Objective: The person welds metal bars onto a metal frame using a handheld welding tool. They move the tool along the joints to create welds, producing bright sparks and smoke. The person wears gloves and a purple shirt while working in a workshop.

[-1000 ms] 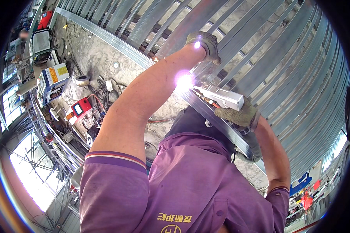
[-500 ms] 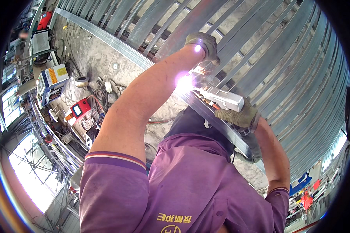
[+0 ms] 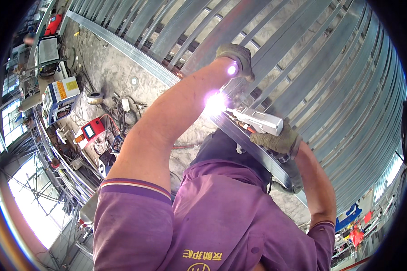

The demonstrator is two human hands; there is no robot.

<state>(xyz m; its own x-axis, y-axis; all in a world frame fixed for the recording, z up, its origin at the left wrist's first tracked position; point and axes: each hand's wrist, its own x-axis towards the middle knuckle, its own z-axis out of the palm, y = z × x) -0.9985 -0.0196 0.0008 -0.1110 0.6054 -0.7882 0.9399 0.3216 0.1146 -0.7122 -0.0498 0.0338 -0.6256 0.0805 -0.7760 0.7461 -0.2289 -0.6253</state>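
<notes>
My right hand (image 3: 278,141), in a grey-green work glove, is closed around a welding gun (image 3: 260,121) with a white box-shaped body. The gun's tip points left into a dazzling white-violet glow (image 3: 216,103) on the near metal rail (image 3: 246,137). My left hand (image 3: 237,58), gloved likewise, is curled over a flat metal slat (image 3: 262,63) beyond the glow; most of its fingertips are hidden. A small bright violet spot shines at that glove's cuff. The glare hides the exact joint under the gun tip.
Long parallel metal slats (image 3: 339,90) fill the right side, with gaps between them. A second long rail (image 3: 122,47) runs across the upper left. On the floor at left lie a red device with a screen (image 3: 93,129), tangled cables (image 3: 115,119), a tape roll (image 3: 95,98) and a blue-white machine (image 3: 61,97).
The glow and my left hand sit slightly lower in the picture. The orange sparks near my left hand have faded. Both hands keep their holds.
</notes>
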